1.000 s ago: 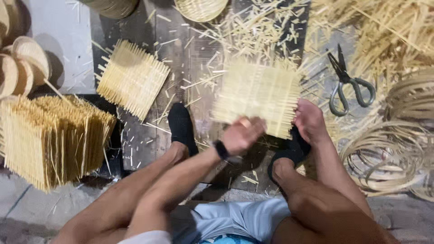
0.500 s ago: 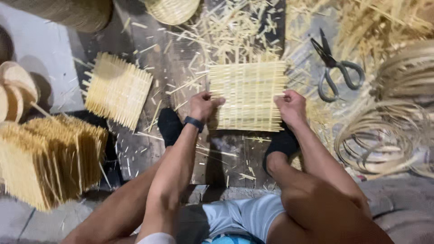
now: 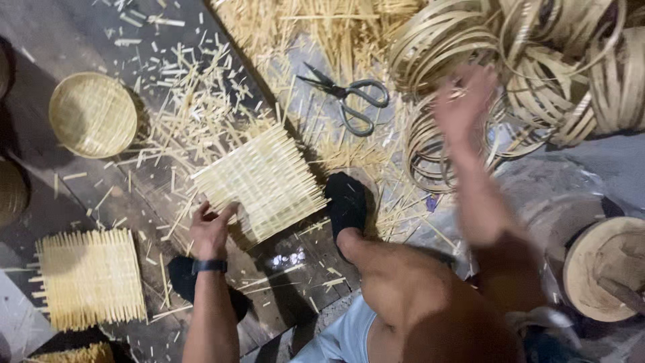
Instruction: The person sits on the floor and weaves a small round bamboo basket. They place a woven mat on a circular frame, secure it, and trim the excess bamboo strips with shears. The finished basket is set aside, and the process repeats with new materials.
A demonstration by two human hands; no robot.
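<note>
The left hand (image 3: 211,228), a dark band at its wrist, lies with fingers spread on the near corner of the square pale woven bamboo mat (image 3: 263,183), pinning it flat on the dark plank floor (image 3: 60,195) beside a black-socked foot (image 3: 347,204). Farther off, the right hand (image 3: 463,107), blurred and apparently open, reaches over the heap of coiled bamboo hoops (image 3: 443,138), just past the grey-handled scissors (image 3: 349,101).

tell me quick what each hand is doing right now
Left hand: open, fingers resting on the edge of the woven bamboo mat.
Right hand: blurred over the bamboo rings; grip cannot be told.
</note>
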